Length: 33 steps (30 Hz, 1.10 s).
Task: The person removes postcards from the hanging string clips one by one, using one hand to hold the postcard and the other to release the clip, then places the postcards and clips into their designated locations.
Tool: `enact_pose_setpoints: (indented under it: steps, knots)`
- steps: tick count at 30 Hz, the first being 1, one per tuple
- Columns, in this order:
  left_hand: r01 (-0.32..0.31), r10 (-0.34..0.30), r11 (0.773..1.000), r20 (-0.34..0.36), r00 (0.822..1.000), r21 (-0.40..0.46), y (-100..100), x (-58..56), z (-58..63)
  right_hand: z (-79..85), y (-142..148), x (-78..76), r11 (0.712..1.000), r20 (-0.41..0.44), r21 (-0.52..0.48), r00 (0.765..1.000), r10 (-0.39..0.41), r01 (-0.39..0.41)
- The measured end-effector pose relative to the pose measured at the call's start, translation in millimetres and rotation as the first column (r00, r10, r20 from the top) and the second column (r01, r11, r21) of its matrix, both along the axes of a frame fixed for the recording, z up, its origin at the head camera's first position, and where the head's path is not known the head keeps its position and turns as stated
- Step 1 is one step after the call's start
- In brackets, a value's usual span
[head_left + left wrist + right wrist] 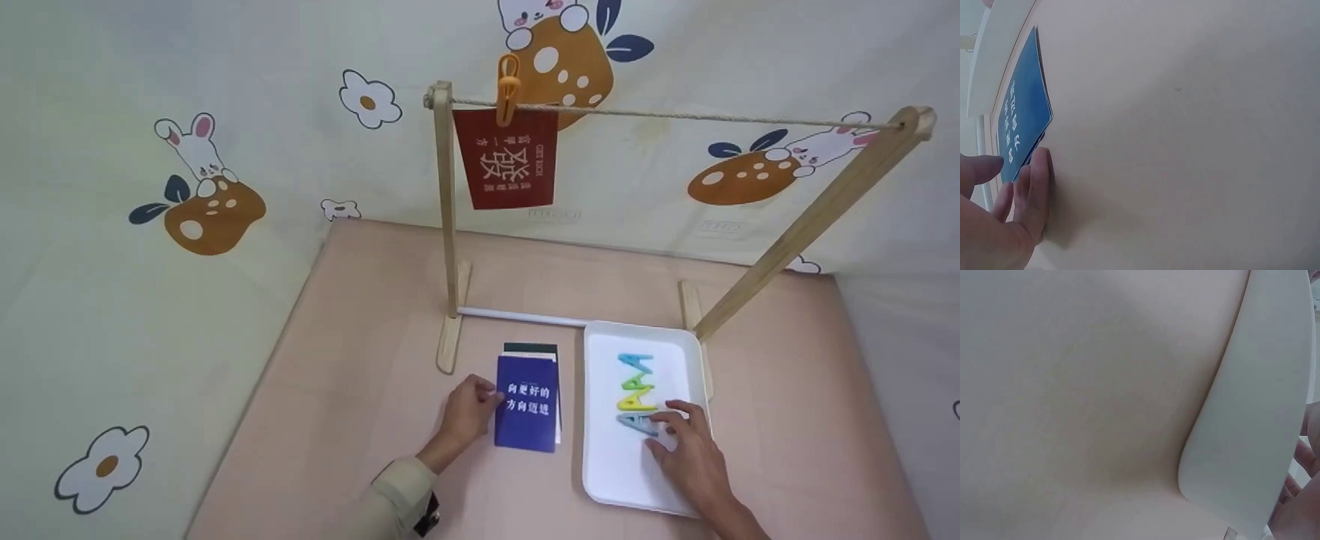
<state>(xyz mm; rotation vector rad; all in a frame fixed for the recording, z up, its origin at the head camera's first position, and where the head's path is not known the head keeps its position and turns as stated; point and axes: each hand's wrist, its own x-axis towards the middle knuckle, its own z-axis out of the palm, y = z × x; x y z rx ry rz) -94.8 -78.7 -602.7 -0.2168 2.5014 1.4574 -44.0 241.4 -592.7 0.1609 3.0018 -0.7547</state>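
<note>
A dark blue card [526,405] with white characters lies on top of other cards on the table. My left hand [469,409] is at its left edge. In the left wrist view the thumb [987,167] is over the card's face, and the other fingers are beside its edge. My right hand [690,454] hovers over a white tray [607,472], its index finger at a grey-blue clothespin [637,424] and its thumb apart from it. Yellow [636,403], green [636,383] and blue [635,361] clothespins lie beyond. The right wrist view mostly shows the tray's outer wall.
Behind the tray stands a wooden frame [448,202] with a rope [660,115] strung across its top. From the rope hangs a red card [504,161], clipped by an orange clothespin [508,94]. A white bar [521,317] joins the posts low down. Patterned cloth walls surround the table.
</note>
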Motion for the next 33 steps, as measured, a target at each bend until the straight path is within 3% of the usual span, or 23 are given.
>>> enact_pose_setpoints:
  steps: [5, 10, 19, 22, 26, 29, 33]
  knots:
    - [-0.041, 0.038, 0.998, -0.058, 0.998, -0.052, -5, 0.5, 2.3, 4.2, -3, -2.2, 0.997, -0.139, 0.051, 0.988, 0.072, -0.065]
    - [-0.046, 0.033, 0.994, -0.122, 0.992, -0.103, -8, -0.8, 10.8, 9.7, -3, -3.2, 0.981, -0.303, 0.128, 0.937, 0.176, -0.143]
    - [-0.047, 0.039, 0.998, -0.143, 0.989, -0.047, -17, -12.5, 39.6, 29.4, -6, -12.9, 0.961, -0.362, 0.180, 0.894, 0.264, -0.211]
    - [-0.029, 0.022, 0.999, -0.163, 0.986, -0.039, -19, -15.9, 52.0, 36.8, -8, -16.9, 0.948, -0.393, 0.201, 0.866, 0.309, -0.247]
    - [0.023, -0.025, 1.000, -0.186, 0.982, -0.014, -20, -21.7, 71.2, 51.1, -11, -25.7, 0.919, -0.451, 0.231, 0.802, 0.393, -0.320]
    - [0.055, -0.051, 0.998, -0.205, 0.977, 0.015, -20, -28.2, 89.7, 67.6, -17, -37.3, 0.887, -0.501, 0.265, 0.732, 0.462, -0.379]
    - [0.067, -0.049, 0.996, -0.268, 0.962, 0.058, -17, -39.5, 119.3, 95.7, -30, -60.3, 0.837, -0.567, 0.326, 0.618, 0.544, -0.438]
